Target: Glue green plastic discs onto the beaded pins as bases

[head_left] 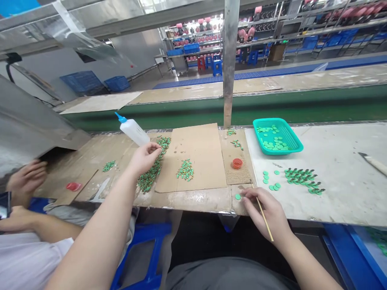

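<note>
My left hand (146, 158) is over a long pile of small green and orange pieces (149, 177), thumb and fingers pinched together. Whatever sits between those fingertips is too small to make out. A white squeeze bottle with a blue nozzle (134, 132) stands tilted just behind it. At the table's front edge, my right hand (266, 207) grips a thin wooden stick (265, 219) whose dark tip points away from me. One green disc (238, 196) lies beside its fingertips. Beyond that hand, a red cap (237, 163) rests on a brown textured pad (238, 176).
A cardboard sheet (196, 141) bears a smaller heap of pieces (185, 170). On the right are a green basket of discs (298, 146), loose discs, rows of discs with dark-tipped pieces (302, 177) and a brush (373, 163). Another person's hand (28, 177) is at the left.
</note>
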